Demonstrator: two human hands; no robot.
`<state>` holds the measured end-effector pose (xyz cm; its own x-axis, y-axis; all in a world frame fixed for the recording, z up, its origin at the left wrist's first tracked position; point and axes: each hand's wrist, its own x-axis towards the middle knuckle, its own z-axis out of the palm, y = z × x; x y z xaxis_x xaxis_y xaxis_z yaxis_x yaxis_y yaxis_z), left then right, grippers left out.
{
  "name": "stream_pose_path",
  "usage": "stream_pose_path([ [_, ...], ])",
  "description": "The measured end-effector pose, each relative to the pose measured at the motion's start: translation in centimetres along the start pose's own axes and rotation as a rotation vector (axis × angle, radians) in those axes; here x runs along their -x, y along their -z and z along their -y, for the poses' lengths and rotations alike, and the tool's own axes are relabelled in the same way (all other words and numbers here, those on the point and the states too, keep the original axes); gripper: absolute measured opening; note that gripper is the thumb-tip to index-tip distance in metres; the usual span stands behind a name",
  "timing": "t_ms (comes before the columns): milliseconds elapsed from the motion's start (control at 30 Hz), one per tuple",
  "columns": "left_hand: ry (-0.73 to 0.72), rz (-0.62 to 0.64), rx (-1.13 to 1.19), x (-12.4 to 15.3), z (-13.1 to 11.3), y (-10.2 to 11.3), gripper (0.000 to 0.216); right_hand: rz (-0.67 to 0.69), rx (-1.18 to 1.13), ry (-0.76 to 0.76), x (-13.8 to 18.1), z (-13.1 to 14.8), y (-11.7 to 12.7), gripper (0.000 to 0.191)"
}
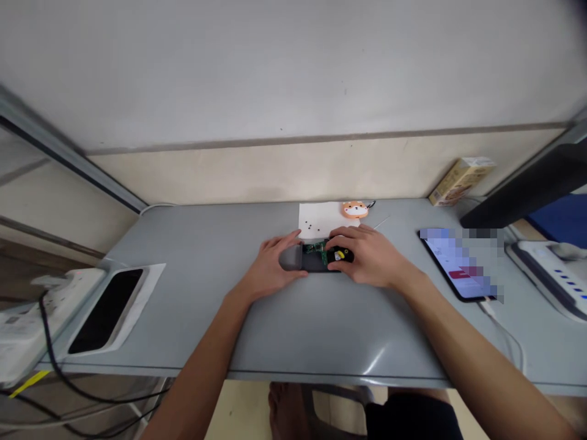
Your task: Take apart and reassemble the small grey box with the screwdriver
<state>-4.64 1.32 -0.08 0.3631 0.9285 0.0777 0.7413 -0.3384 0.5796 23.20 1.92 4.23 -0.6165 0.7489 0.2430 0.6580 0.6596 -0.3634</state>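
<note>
A long dark grey plastic case [312, 263] lies flat on the table, its inside exposed. My left hand [270, 266] is wrapped around the lighter grey rounded left end of it, thumb at the near edge and fingers at the far edge. In the middle shows a green circuit board [316, 247]. My right hand [367, 253] curves over the right end, fingertips gripping a black part [345, 253] with a yellow mark beside the board. Those fingers partly cover the case's right end. Just behind, a white paper [325, 217] carries several tiny dark pieces, probably screws.
An orange dog-face case [354, 209] sits on the paper's right side. To the right are a lit phone [458, 266] on a cable, a power strip [550, 275] and a small box [462, 181]. Leftward lie a dark-screened phone [107, 311] and another power strip [68, 299].
</note>
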Motion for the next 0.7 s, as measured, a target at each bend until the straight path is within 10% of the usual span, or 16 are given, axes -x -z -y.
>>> stream_pose_path([
  [700,0.01,0.021,-0.002,0.05,-0.01,0.06,0.092,-0.023,-0.1,-0.047,0.03,0.14,-0.42,0.016],
])
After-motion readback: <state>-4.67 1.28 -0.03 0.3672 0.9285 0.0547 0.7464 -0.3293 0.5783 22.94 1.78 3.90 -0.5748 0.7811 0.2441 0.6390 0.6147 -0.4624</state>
